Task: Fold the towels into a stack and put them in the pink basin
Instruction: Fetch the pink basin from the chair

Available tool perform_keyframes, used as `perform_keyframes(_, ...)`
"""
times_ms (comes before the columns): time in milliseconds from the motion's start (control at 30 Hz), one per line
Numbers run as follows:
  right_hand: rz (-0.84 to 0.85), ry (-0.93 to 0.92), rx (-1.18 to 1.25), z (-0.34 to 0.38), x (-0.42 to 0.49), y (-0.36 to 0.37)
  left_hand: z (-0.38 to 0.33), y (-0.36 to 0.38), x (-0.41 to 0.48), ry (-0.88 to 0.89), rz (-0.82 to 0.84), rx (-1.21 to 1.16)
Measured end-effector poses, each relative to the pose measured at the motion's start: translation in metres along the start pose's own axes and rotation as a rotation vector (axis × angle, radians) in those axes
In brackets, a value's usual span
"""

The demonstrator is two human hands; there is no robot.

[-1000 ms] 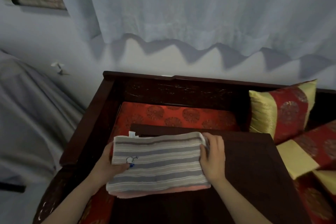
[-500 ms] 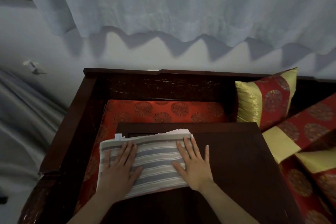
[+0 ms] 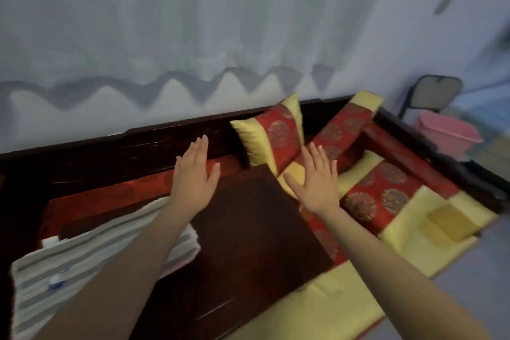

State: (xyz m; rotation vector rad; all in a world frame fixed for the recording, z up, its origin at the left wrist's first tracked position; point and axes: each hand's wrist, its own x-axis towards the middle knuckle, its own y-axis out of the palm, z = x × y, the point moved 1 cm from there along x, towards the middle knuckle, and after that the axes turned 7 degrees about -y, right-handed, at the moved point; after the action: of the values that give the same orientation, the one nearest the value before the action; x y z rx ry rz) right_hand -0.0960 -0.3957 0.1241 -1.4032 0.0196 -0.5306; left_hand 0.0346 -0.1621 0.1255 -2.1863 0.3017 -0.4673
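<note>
both hands hover above the far side of the dark table [image 3: 248, 229], holding nothing: the left hand [image 3: 193, 176] flat with fingers together, the right hand [image 3: 314, 182] with fingers spread wide. the folded striped towels [image 3: 69, 265] lie on the table's near left corner, partly under the left forearm. the pink basin [image 3: 447, 132] stands well off to the table's far right.

Dim, cool, even light. The curtain [image 3: 193, 22] hem throws a scalloped shadow on the wall [image 3: 82, 119] beneath, so light falls from above. Motion blur throughout, heaviest at right around the pink basin [image 3: 447, 130]. Wide-angle bending tilts the frame edges.
</note>
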Motion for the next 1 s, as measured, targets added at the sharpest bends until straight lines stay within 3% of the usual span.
perform_keyframes(200, -0.033, 0.183, -0.140, -0.194, -0.082, -0.101, -0.185, 0.095, -0.031, 0.176, 0.121, -0.057)
perform_keyframes(500, 0.057, 0.411, -0.198, -0.425, -0.232, -0.162, -0.386, 0.271, -0.134, 0.245, 0.331, 0.004)
perform_keyframes(767, 0.030, 0.659, -0.104, -0.578, -0.277, -0.174, -0.525, 0.380, -0.150, 0.422, 0.433, 0.060)
perform_keyframes(1000, 0.014, 0.748, -0.070, -0.714, -0.265, -0.183, -0.638, 0.489, -0.118, 0.429, 0.512, 0.027)
